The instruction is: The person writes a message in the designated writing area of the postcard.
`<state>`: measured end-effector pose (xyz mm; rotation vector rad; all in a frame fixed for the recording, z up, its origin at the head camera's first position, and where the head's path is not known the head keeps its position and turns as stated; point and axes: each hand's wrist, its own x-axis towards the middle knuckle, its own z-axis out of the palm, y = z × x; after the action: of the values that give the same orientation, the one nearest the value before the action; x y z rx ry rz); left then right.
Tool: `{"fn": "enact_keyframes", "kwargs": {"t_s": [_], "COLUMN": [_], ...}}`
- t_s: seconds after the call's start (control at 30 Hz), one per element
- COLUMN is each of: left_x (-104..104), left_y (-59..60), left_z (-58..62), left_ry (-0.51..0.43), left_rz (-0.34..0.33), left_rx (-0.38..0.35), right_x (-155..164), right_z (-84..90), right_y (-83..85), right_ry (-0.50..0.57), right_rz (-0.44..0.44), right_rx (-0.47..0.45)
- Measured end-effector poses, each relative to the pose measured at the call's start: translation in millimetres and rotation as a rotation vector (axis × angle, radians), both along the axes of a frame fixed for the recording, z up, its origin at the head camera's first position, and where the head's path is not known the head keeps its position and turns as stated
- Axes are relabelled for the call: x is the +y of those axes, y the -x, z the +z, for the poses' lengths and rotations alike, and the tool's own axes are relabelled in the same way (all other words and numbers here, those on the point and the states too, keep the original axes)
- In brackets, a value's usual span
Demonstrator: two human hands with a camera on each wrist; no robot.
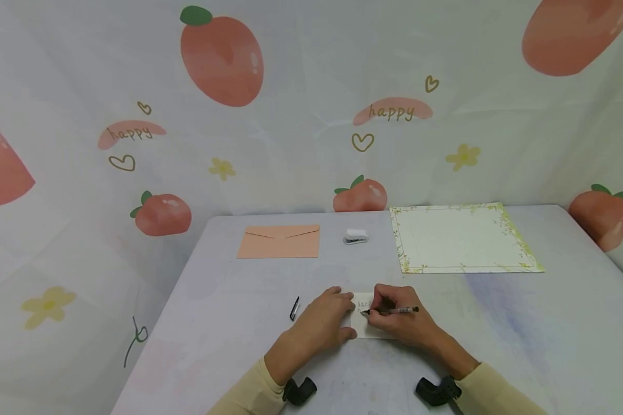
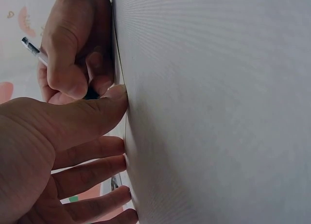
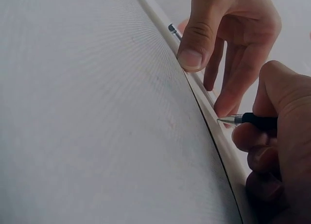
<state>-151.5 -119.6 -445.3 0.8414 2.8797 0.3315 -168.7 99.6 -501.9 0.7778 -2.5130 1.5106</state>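
A small white card (image 1: pixel 366 304) with some writing lies near the table's front middle. My left hand (image 1: pixel 326 323) presses its straight fingers and thumb (image 2: pixel 104 110) on the card's left edge. My right hand (image 1: pixel 401 320) grips a black pen (image 1: pixel 394 310) whose tip touches the card. In the right wrist view the pen's metal tip (image 3: pixel 227 120) meets the card's thin edge (image 3: pixel 214 122), with the left thumb (image 3: pixel 197 39) pressing beside it. The left wrist view shows the right hand (image 2: pixel 73 44) curled round the pen (image 2: pixel 34 50).
A pen cap (image 1: pixel 294 308) lies just left of my left hand. Farther back are a peach envelope (image 1: pixel 280 241), a small white stapler (image 1: pixel 355 236) and a floral-bordered letter sheet (image 1: pixel 459 237). A fruit-print cloth hangs behind the table (image 1: pixel 524 323).
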Motion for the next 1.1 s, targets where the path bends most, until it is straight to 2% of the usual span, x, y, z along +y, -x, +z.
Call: {"fn": "enact_keyframes", "kwargs": {"t_s": [0.5, 0.77, 1.0, 1.1], "left_x": [0.0, 0.4, 0.8, 1.0], "left_y": [0.3, 0.1, 0.0, 0.1], "left_z": [-1.0, 0.0, 1.0, 1.6], "left_ry": [-0.007, -0.005, -0.005, -0.003], "left_rz": [0.002, 0.002, 0.004, 0.003], "left_rx": [0.001, 0.001, -0.003, -0.006], "right_x": [0.4, 1.3, 1.9, 3.0], "right_z": [-0.4, -0.1, -0.7, 0.5], "right_y": [-0.3, -1.0, -2.2, -2.2], "right_ry": [0.007, 0.036, 0.071, 0.067], "right_rz": [-0.003, 0.011, -0.053, -0.063], "right_rx": [0.013, -0.015, 0.038, 0.031]}}
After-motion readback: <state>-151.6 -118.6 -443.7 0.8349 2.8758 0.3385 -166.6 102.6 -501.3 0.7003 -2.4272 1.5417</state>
